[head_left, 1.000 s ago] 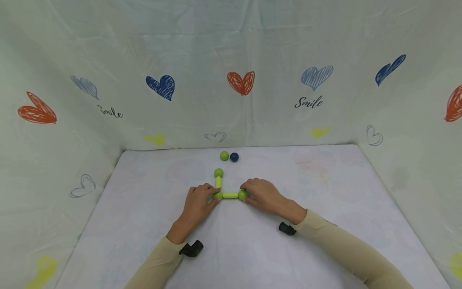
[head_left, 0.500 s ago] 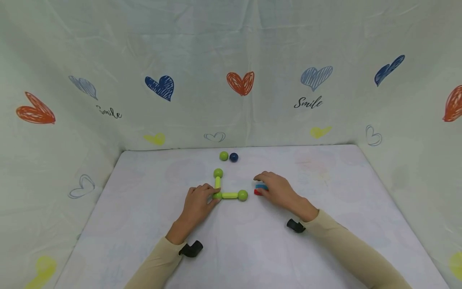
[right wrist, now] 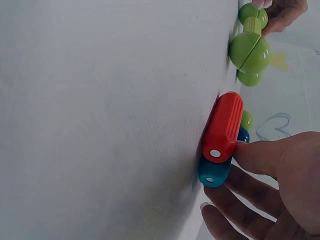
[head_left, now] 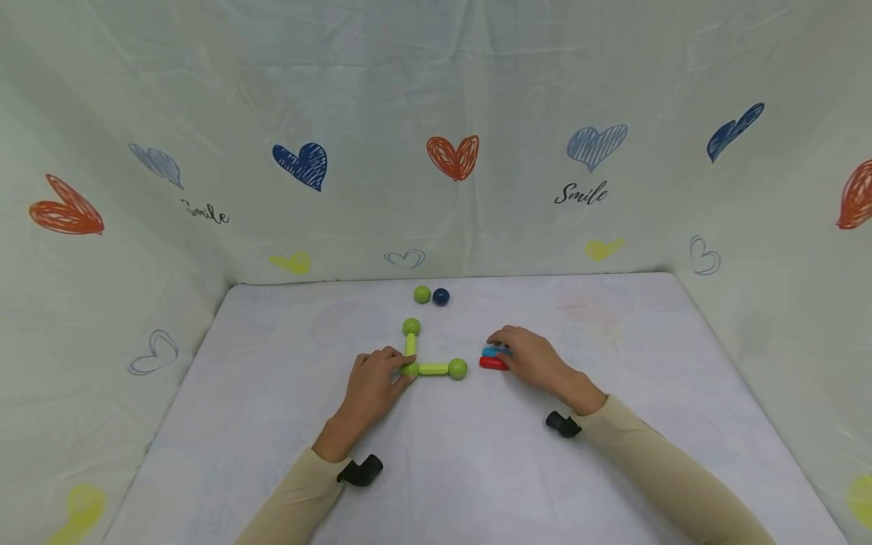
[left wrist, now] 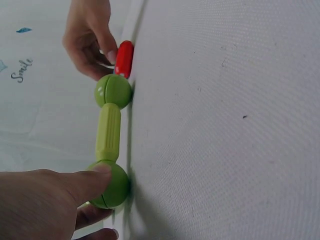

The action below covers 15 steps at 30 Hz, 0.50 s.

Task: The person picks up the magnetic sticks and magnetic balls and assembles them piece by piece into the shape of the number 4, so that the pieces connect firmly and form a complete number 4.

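Note:
My left hand (head_left: pixel 371 386) pinches the green ball (left wrist: pixel 116 187) at the corner of an L-shaped piece lying on the white table. From that corner, one lime magnetic rod (head_left: pixel 410 344) runs back to a green ball (head_left: pixel 412 326). Another lime rod (left wrist: pixel 108 132) runs right to a third green ball (head_left: pixel 458 369). To the right of the L, a red magnetic rod (right wrist: pixel 224 127) and a blue magnetic rod (right wrist: pixel 215 171) lie side by side. My right hand (head_left: pixel 534 359) has its thumb at the seam between them, fingers curled round the blue rod's far side.
Behind the L, a loose green ball (head_left: pixel 422 294) and a dark blue ball (head_left: pixel 441 297) sit near the back edge of the table (head_left: pixel 579 469). A pale curtain (head_left: pixel 381 91) printed with hearts rises around the back and sides.
My right hand has let go of the L's right-hand ball and moved right to the red and blue rods, which now show more. My left hand stays at the corner ball.

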Each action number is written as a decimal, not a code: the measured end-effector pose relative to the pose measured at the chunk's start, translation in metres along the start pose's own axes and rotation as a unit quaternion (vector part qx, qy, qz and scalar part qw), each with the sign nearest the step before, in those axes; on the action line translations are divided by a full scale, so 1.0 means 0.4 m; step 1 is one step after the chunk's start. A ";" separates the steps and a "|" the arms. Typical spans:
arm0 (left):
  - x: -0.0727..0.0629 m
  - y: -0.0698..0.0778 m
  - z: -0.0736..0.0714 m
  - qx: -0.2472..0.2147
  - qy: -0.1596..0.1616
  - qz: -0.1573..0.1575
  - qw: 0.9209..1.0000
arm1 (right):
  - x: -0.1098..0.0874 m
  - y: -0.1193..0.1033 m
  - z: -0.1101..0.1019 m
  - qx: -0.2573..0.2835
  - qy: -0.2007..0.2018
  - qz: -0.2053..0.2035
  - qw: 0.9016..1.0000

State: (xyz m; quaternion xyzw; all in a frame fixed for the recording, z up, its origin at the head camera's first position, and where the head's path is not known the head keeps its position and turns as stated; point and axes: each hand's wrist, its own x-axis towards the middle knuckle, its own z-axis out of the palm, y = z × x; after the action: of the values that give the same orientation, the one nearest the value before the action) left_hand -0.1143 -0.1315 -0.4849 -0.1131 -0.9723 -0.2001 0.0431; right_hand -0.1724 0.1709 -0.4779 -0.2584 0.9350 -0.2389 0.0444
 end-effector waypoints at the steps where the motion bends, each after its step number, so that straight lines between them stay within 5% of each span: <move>1: 0.000 0.000 0.000 -0.001 0.000 0.000 1.000 | 0.002 0.002 0.000 0.000 -0.003 0.000 1.000; 15: -0.001 0.002 0.001 -0.003 -0.002 -0.005 1.000 | 0.029 0.005 0.003 -0.003 -0.033 -0.021 0.999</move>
State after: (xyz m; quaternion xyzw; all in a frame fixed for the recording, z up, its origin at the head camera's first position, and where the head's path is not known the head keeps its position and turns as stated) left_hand -0.1139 -0.1308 -0.4850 -0.1086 -0.9722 -0.2034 0.0399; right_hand -0.1831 0.1658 -0.4794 -0.2857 0.9280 -0.2289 0.0692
